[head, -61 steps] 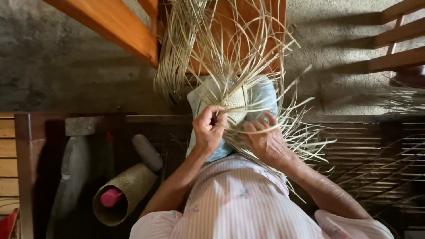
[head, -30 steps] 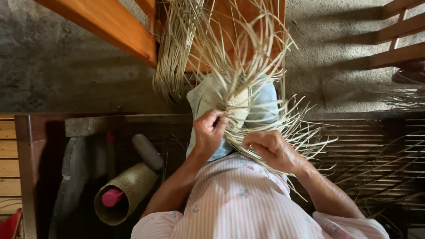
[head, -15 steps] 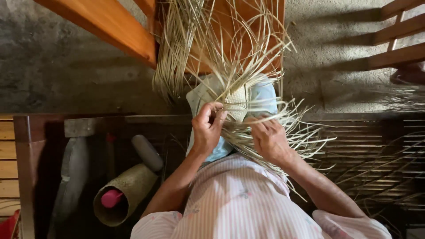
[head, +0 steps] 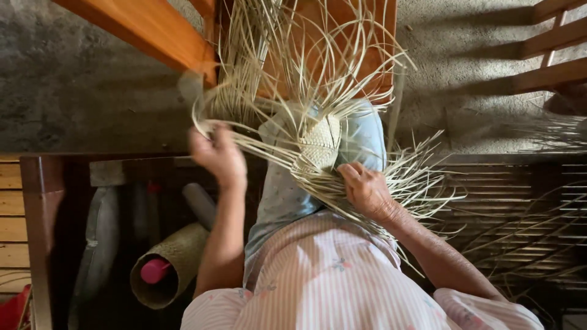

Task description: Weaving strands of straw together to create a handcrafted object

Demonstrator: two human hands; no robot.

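Both hands work on pale straw. At about 9 o'clock from the middle of the view, the left hand is raised and closed on a few long straw strips, which stretch tight from its fingers toward the woven piece. The hand is a little blurred, so I cannot tell how many strips it pinches. At about 3 o'clock from the center, the right hand rests with bent fingers on the lower edge of the woven piece and presses the loose strips there; it grips the work, not an open palm.

The woven piece is small, rounded and pale, with a tight plaited pattern, and it lies on the person's lap over light blue cloth, just above the middle of the view. From it many loose straw ends spread out toward 12 o'clock and also toward 3 o'clock, over a dark slatted bench.

At 7 o'clock, below the left forearm, a woven tube lies on its side with a pink object in its open mouth. An orange wooden beam crosses at 11 o'clock, above a grey concrete floor. At 6 o'clock the person's pink striped shirt fills the bottom.
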